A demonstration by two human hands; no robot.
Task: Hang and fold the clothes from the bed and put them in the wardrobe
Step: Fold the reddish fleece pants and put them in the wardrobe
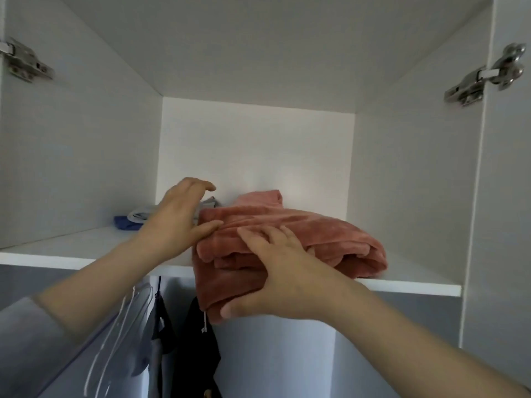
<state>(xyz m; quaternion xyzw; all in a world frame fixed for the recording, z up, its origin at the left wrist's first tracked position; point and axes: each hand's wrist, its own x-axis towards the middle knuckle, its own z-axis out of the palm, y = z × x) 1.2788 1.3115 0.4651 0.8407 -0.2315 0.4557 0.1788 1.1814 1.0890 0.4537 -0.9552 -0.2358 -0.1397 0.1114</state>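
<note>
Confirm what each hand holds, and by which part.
Right hand grips the folded pink fleece garment by its front overhanging edge; left hand only touches its left end.

No writing, label, brand mark, number or sign can be read anywhere in the view. The folded pink fleece garment (330, 234) shows only plain pile. The white wardrobe shelf (71, 248) and the panels around it are unmarked. The left metal hinge (26, 63) and the right metal hinge (482, 79) carry no stamp that can be made out. The dark clothes (201, 340) hanging below the shelf show no tag or print.
</note>
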